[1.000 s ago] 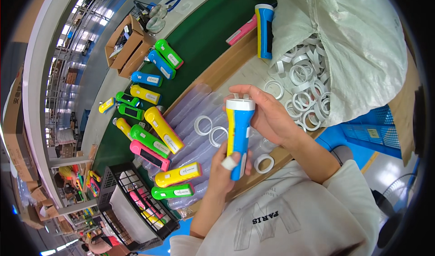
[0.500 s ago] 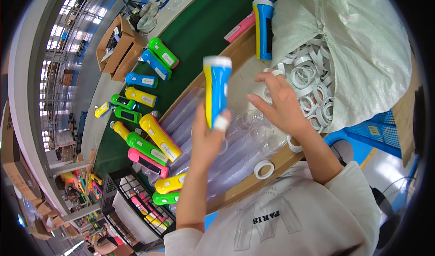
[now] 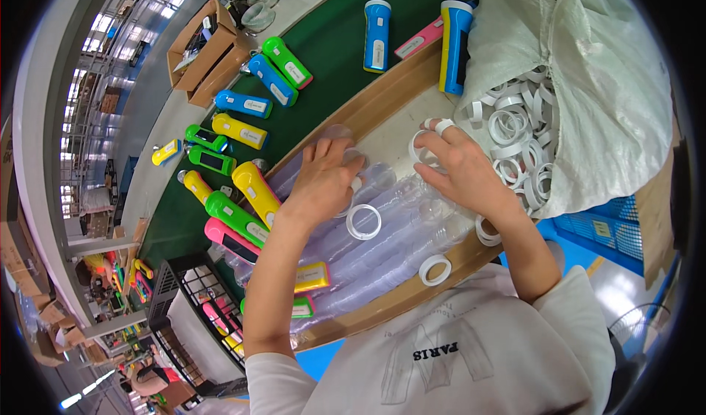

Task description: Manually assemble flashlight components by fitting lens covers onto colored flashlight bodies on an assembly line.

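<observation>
My left hand [image 3: 320,183] reaches into a cardboard tray [image 3: 412,83], its fingers curled down over nested clear plastic cups [image 3: 397,242]. Whatever sits between those fingertips is hidden. My right hand [image 3: 467,166] pinches a white plastic ring [image 3: 414,149] between thumb and fingers. White wrapping covers a fingertip on that hand. Another white ring [image 3: 364,222] lies on the cups below my left hand, and one more ring [image 3: 435,270] rests by the near edge. Past the tray, a blue flashlight [image 3: 377,36] stands on the green surface near a blue-and-yellow flashlight [image 3: 455,47].
A white woven sack [image 3: 596,121] spills many white rings [image 3: 515,132] at the right. Several coloured flashlights [image 3: 237,216] lie along the green bench [image 3: 323,55]. A black crate [image 3: 173,319] stands lower left, a cardboard box [image 3: 209,55] upper left, and a blue basket [image 3: 607,227] at right.
The flashlight that my left hand held now stands on the green surface beyond the tray. That hand has come down onto the clear cups. My right hand now has a ring at its fingertips.
</observation>
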Action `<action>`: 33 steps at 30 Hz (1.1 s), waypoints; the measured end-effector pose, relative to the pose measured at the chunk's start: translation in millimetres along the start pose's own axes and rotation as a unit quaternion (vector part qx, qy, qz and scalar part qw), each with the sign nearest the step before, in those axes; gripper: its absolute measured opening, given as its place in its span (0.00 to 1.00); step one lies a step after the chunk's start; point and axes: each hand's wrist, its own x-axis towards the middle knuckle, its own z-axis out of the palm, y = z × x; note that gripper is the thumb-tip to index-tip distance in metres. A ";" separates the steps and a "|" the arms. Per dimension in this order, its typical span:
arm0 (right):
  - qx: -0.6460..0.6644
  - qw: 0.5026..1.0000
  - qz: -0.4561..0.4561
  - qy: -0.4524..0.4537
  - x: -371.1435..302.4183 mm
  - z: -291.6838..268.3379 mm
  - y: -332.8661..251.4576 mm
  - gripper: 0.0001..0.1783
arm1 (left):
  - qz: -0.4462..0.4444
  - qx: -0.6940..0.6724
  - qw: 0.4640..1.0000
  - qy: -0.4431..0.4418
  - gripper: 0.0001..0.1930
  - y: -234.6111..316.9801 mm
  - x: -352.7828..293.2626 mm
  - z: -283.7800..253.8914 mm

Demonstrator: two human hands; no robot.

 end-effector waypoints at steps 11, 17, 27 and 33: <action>0.071 0.993 -0.083 0.034 24.7 27.1 -4.8 0.41 | -0.239 -0.468 0.843 0.118 0.09 5.2 26.1 -16.6; 0.189 0.982 0.004 0.000 31.4 28.3 -3.9 0.42 | -0.237 0.064 0.954 0.171 0.19 -92.5 112.3 -0.8; 0.237 0.970 -0.033 0.035 31.2 24.9 5.8 0.39 | -0.374 0.163 0.913 0.015 0.15 -162.1 99.8 23.5; 0.223 0.972 -0.057 0.051 24.4 21.5 5.6 0.40 | -0.286 -0.444 0.828 0.187 0.10 -76.8 26.7 -58.7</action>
